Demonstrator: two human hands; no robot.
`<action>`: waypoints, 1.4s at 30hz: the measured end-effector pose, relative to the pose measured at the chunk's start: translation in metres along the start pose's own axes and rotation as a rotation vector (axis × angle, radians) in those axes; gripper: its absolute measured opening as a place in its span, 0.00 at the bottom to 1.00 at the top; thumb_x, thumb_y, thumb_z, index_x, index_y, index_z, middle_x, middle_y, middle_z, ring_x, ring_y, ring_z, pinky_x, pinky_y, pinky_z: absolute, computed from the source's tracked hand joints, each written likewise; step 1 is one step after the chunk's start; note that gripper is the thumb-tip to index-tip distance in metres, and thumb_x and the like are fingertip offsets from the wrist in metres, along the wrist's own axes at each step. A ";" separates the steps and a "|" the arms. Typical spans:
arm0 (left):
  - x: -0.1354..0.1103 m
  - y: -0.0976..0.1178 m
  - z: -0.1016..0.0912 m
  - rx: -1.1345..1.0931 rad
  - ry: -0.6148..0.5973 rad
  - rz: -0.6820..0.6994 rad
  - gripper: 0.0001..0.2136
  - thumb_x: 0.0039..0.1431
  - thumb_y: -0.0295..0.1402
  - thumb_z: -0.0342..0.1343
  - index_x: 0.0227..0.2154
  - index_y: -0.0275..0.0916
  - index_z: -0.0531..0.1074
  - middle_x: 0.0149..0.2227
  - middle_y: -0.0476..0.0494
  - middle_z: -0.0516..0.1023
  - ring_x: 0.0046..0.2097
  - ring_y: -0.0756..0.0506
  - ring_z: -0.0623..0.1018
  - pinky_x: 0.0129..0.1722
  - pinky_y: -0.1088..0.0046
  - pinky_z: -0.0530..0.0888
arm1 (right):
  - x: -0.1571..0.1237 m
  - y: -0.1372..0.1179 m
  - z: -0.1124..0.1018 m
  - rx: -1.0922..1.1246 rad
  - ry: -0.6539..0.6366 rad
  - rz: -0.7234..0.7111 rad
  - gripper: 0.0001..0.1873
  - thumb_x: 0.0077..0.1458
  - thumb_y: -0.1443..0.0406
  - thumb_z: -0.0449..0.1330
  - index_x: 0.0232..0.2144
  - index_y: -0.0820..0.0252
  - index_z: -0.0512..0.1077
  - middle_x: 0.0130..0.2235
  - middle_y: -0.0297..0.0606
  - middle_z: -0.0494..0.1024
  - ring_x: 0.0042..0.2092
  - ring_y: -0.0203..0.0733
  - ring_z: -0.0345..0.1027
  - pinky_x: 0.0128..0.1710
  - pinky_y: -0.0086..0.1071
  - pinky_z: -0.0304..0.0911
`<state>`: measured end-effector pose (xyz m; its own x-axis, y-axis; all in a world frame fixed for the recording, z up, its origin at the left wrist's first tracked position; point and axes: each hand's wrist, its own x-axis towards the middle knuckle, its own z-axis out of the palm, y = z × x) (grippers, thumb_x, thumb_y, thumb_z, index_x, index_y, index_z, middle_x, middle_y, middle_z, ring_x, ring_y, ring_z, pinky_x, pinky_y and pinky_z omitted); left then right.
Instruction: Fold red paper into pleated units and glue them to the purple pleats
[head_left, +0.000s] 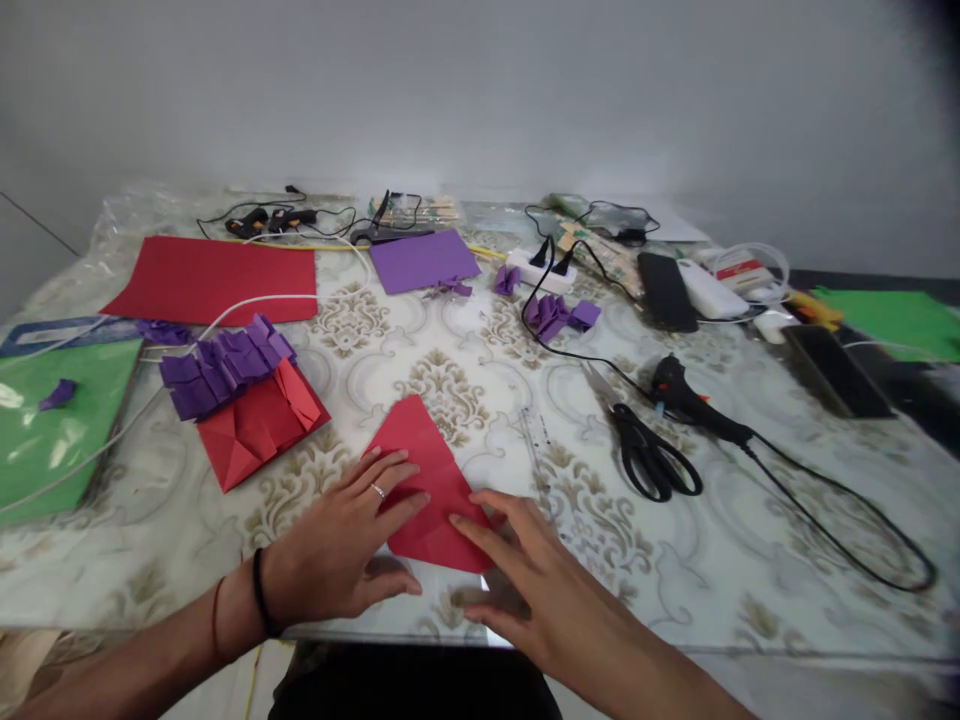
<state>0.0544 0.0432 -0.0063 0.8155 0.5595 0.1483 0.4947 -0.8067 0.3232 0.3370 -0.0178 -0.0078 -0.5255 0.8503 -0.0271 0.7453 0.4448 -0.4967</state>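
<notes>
The red paper point(427, 455) lies flat near the front edge of the patterned tabletop point(720, 590), between both hands and directly before the person. The left hand point(341, 545) rests on its left part, fingers slightly spread and laid flat, thumb off the sheet. The right hand point(544, 575) has its index and middle fingers on the slanted right edge, the thumb standing apart, so no pinch is observed. Faint creases show; the number of layers cannot be determined. The step appears to be flattening a fold. For sound work, the left fingers should anchor the sheet without dragging it, edges should be matched before pressing, and the right fingertips should run along the slanted edge with even pressure. The folded red piece point(255, 430) at left offers a comparison for crispness. Scissors point(649, 455) and glue gun point(697, 405) lie clear of the paper, at right.
</notes>
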 end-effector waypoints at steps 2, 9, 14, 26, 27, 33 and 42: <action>-0.004 0.002 0.001 -0.043 0.002 0.032 0.33 0.62 0.51 0.66 0.62 0.32 0.69 0.69 0.22 0.66 0.73 0.26 0.62 0.70 0.39 0.65 | -0.004 -0.005 0.005 -0.051 0.003 -0.073 0.38 0.58 0.61 0.74 0.67 0.53 0.68 0.72 0.50 0.63 0.70 0.62 0.60 0.65 0.57 0.67; -0.013 0.011 0.001 -0.022 0.002 -0.001 0.18 0.69 0.34 0.59 0.59 0.38 0.72 0.69 0.28 0.67 0.74 0.29 0.61 0.72 0.40 0.63 | -0.010 -0.014 0.015 -0.199 0.076 -0.283 0.26 0.70 0.59 0.60 0.66 0.62 0.69 0.68 0.46 0.73 0.68 0.56 0.65 0.66 0.57 0.65; -0.017 0.014 0.007 0.103 0.078 -0.110 0.25 0.68 0.25 0.52 0.67 0.38 0.66 0.71 0.28 0.65 0.74 0.32 0.63 0.69 0.43 0.68 | 0.005 -0.021 0.008 -0.168 0.101 -0.245 0.20 0.74 0.61 0.53 0.61 0.59 0.76 0.62 0.46 0.79 0.61 0.54 0.72 0.62 0.55 0.68; 0.023 -0.001 0.006 0.081 -0.045 -0.091 0.13 0.71 0.28 0.49 0.52 0.32 0.73 0.69 0.25 0.69 0.72 0.34 0.67 0.74 0.49 0.62 | 0.032 0.056 -0.036 -0.365 0.227 0.365 0.22 0.68 0.61 0.59 0.60 0.64 0.74 0.51 0.56 0.78 0.52 0.62 0.76 0.50 0.55 0.76; 0.026 0.000 0.009 0.083 -0.054 -0.075 0.16 0.70 0.27 0.49 0.56 0.30 0.71 0.70 0.24 0.67 0.74 0.34 0.65 0.74 0.49 0.62 | 0.030 0.062 -0.036 -0.343 0.214 0.395 0.23 0.67 0.62 0.60 0.61 0.64 0.73 0.50 0.55 0.77 0.51 0.61 0.77 0.50 0.53 0.76; 0.035 -0.021 0.015 0.008 -0.143 0.069 0.40 0.55 0.19 0.51 0.73 0.32 0.54 0.76 0.33 0.57 0.78 0.38 0.53 0.77 0.51 0.55 | 0.030 0.079 -0.039 -0.288 0.138 0.394 0.32 0.59 0.73 0.57 0.66 0.67 0.69 0.47 0.50 0.77 0.47 0.54 0.77 0.50 0.47 0.75; 0.034 -0.018 0.018 0.001 -0.033 0.060 0.25 0.71 0.37 0.55 0.67 0.33 0.66 0.77 0.24 0.50 0.77 0.29 0.55 0.73 0.44 0.61 | 0.037 0.071 -0.048 -0.326 0.075 0.073 0.38 0.63 0.77 0.49 0.72 0.50 0.61 0.53 0.47 0.76 0.52 0.51 0.72 0.54 0.47 0.73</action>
<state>0.0784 0.0731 -0.0241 0.8530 0.5038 0.1363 0.4452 -0.8387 0.3137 0.3903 0.0584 -0.0028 -0.4431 0.8963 0.0178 0.8782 0.4379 -0.1923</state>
